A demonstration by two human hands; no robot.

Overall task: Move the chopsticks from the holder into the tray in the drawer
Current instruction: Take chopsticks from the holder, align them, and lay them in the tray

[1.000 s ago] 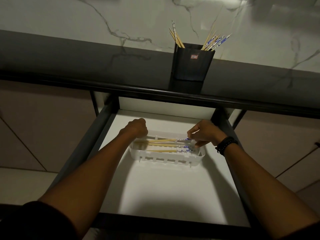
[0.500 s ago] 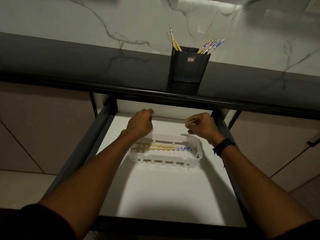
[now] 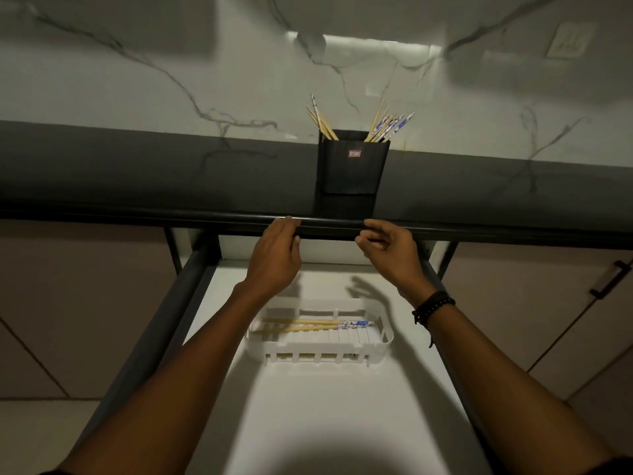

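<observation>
Both hands hover empty over the back of the open drawer (image 3: 325, 406), up by the counter edge (image 3: 137, 214) — the left hand (image 3: 274, 258) with fingers straight and together, the right hand (image 3: 394, 255) loosely spread. A few chopsticks (image 3: 308, 325) lie flat in the white tray (image 3: 318, 347); more chopsticks (image 3: 387, 125) stand in the black holder (image 3: 352, 166) on the counter.

Figure 1. 1 head-worn wide-angle view, facing forward and down.
The camera looks from close above into the open drawer (image 3: 325, 406), toward the tabletop (image 3: 137, 173) and marble wall (image 3: 137, 80) beyond.
</observation>
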